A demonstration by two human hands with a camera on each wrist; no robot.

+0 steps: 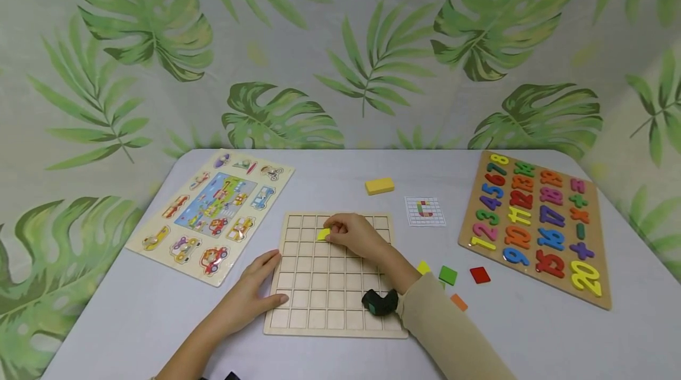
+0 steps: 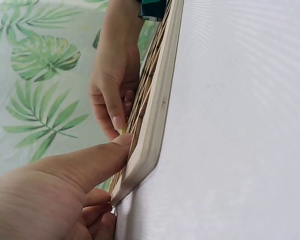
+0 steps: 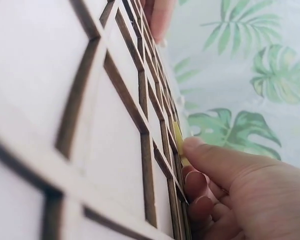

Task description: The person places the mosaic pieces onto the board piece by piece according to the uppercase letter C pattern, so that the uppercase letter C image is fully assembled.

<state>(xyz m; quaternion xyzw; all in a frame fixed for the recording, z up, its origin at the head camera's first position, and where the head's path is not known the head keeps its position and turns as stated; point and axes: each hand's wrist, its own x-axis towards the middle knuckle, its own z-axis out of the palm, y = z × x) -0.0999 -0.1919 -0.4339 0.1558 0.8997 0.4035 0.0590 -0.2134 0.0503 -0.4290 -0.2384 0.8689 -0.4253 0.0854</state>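
My right hand (image 1: 348,232) pinches a yellow tile (image 1: 323,234) between thumb and fingers. The tile is over the third column from the left, near the far edge of a wooden grid board (image 1: 319,300). In the right wrist view the tile (image 3: 178,137) is seen edge-on, right at the grid's ribs. My left hand (image 1: 242,297) rests at the board's left edge, thumb on the rim and fingers along the side. The left wrist view shows that thumb (image 2: 90,165) on the board, with the other fingers low beside its corner.
Right of the board lie loose tiles: green (image 1: 448,275), red (image 1: 480,275), orange (image 1: 459,302) and a partly covered yellow one (image 1: 423,267). Behind them are a pattern card (image 1: 424,220) and a yellow block (image 1: 379,185). A vehicle puzzle (image 1: 207,268) lies left, a number puzzle (image 1: 468,232) right.
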